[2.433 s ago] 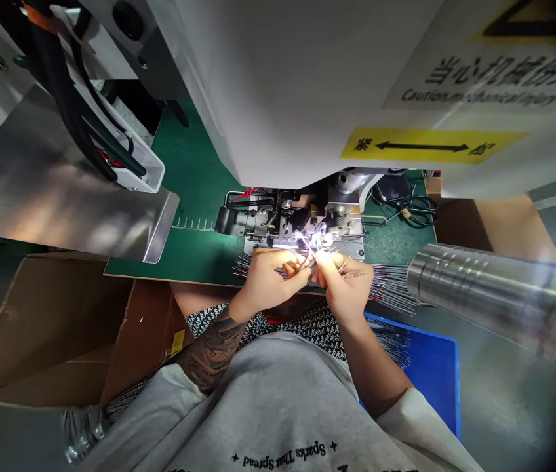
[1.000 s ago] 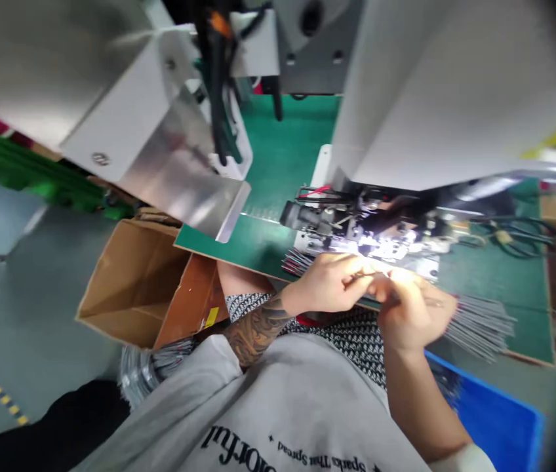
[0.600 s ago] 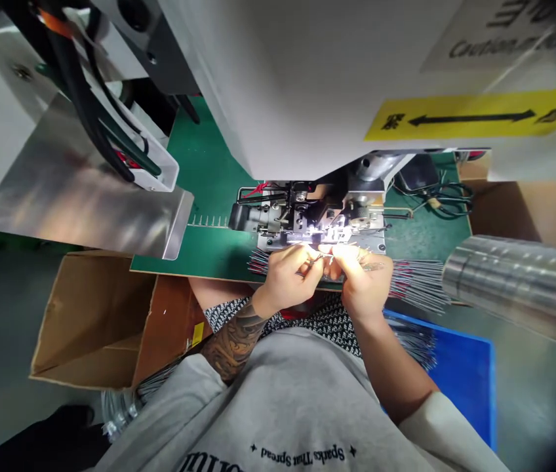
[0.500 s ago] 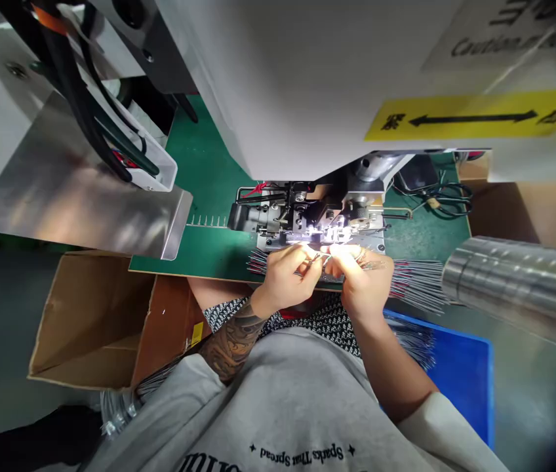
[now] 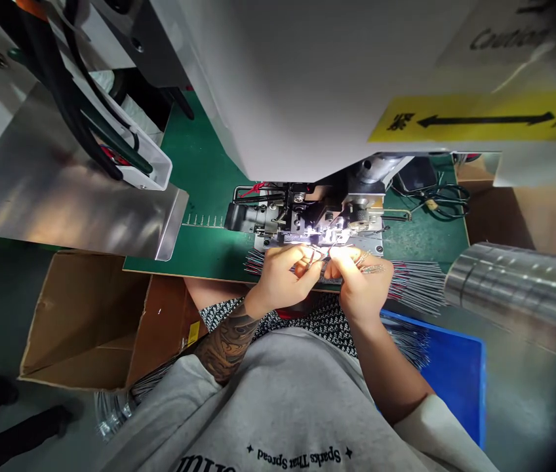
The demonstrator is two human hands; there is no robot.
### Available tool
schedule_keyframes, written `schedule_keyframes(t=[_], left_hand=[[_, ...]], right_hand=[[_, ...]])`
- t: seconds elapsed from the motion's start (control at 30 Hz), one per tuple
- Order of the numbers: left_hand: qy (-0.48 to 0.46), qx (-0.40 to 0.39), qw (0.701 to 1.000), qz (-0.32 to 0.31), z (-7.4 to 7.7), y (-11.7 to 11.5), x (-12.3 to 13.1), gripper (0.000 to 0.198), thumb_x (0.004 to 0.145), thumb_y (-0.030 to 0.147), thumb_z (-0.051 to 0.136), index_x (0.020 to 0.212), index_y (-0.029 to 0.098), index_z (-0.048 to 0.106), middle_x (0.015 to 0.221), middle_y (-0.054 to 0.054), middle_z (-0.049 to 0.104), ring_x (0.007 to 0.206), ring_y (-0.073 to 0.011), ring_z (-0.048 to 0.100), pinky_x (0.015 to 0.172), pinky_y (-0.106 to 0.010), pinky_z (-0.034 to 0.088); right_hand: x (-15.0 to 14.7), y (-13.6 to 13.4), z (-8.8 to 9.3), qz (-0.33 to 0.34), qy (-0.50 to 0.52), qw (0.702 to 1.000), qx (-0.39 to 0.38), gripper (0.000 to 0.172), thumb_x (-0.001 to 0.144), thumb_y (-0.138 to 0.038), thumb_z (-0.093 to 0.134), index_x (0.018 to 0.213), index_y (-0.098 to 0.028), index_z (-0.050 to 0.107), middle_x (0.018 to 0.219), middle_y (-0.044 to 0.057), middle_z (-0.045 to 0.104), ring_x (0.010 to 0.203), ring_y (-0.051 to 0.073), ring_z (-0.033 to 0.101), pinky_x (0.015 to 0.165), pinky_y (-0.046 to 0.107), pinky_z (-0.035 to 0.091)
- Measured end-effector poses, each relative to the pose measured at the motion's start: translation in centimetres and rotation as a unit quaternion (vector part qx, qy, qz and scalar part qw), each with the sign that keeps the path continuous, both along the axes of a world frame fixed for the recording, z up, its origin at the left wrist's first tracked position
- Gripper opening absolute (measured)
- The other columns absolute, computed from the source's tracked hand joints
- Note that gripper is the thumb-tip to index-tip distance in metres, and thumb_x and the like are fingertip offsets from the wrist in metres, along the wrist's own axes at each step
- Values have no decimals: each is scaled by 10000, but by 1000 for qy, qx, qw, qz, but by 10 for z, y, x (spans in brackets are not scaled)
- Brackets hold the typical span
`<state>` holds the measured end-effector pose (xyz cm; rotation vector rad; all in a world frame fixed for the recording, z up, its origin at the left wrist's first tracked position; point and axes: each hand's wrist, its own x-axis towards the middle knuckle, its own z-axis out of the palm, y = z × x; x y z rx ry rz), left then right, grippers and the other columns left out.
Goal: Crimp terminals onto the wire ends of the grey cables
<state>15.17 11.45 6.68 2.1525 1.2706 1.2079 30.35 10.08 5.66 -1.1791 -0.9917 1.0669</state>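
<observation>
Between the fingertips: thin wires, right in the glare, just on the near side of the machine's metal fixture.
Left hand: thumb and forefinger pinching those wires; the remaining fingers curl under, partly hidden.
Right hand: thumb and forefinger pinching too, close beside the left; metal-tipped ends poke out over its knuckles.
Progress: mid-piece, I'd judge, with the wires in both grips and none released; which bundles are finished and which wait, I can't tell.
Bundles at the table edge: a small left bundle and a fuller right bundle, red showing among the grey, flank the hands.
Farther out: more wires in the blue bin, near right; an open cardboard box, left; green tabletop beyond.
</observation>
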Motion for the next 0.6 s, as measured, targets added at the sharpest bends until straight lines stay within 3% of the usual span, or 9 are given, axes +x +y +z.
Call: schedule_keyframes(t=[0.17,0.33,0.6], left_hand=[[-4,-4,999,-43,1,3,0,262,957,208,682,719,160,581,592,30,536,568,-76,525,566,-250,409],[-26,-2,998,-59,0,5,5,338,928,163,705,669,161,488,573,50,482,560,-66,488,562,-247,383],[-30,5,999,-17,0,5,10,375,902,131,703,634,153,442,569,52,460,551,-58,466,562,-252,370]], right_hand=[[1,4,-2,-15,24,999,-16,358,893,-260,793,580,-180,640,549,-6,575,509,130,542,542,297,460],[0,9,1,-45,37,998,-26,348,851,-252,820,548,-206,655,519,-8,575,480,139,540,508,298,467],[-4,16,4,-48,61,997,-28,310,803,-262,821,529,-244,676,497,4,555,446,160,515,474,327,458]])
